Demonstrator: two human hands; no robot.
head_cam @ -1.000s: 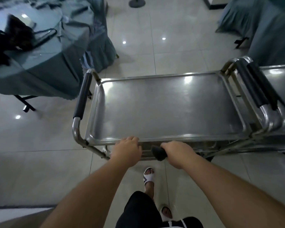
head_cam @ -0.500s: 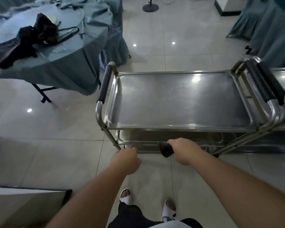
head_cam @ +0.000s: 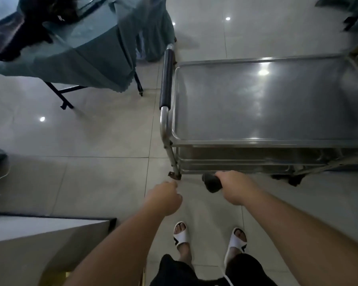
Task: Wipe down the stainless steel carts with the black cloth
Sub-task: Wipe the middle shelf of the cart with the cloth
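Since a moment ago the left hand has come off the cart's near rim and now hangs loosely curled in the air, holding nothing, near the cart's front left leg; the view has swung left, so the cart sits further right. Gripping the black cloth, the right hand has its fingers wrapped round the wad, pressed to the near edge of the lowest shelf, probably to wipe that rail. Bunched into a dark, soft lump, the cloth pokes out left of the fist. Smooth, dull-shining steel makes up the cart, a rimmed rectangular tray on top with rounded corners and shelves stacked below, and a tubular handle sleeved in black foam at its left end. A second cart barely shows at the far right. Behind, a round tabletop draped in grey-green fabric carries dark bags
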